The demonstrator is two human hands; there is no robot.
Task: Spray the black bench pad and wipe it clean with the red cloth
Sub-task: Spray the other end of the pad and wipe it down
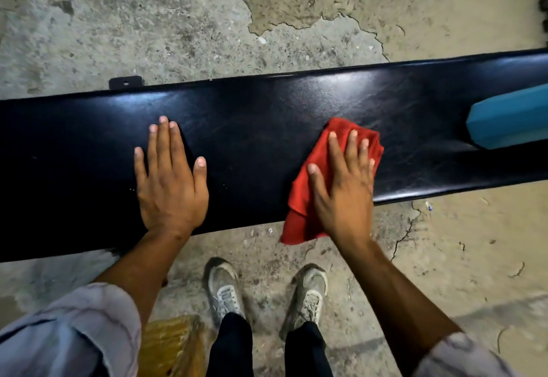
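The long black bench pad [267, 145] runs across the view from left to right, glossy with light reflections. My left hand [169, 177] lies flat on the pad, fingers spread, holding nothing. My right hand [344, 186] presses flat on the red cloth [305, 198], which is bunched on the pad right of centre and hangs over the near edge. A blue object [507, 121] lies on the pad at the far right; I cannot tell whether it is the spray bottle.
Cracked, worn concrete floor [178, 20] surrounds the bench. A black metal bracket [126, 82] shows behind the pad's far edge. My two feet in grey sneakers [225, 290] stand close to the near edge. A yellowish woven item [172, 344] sits at my left foot.
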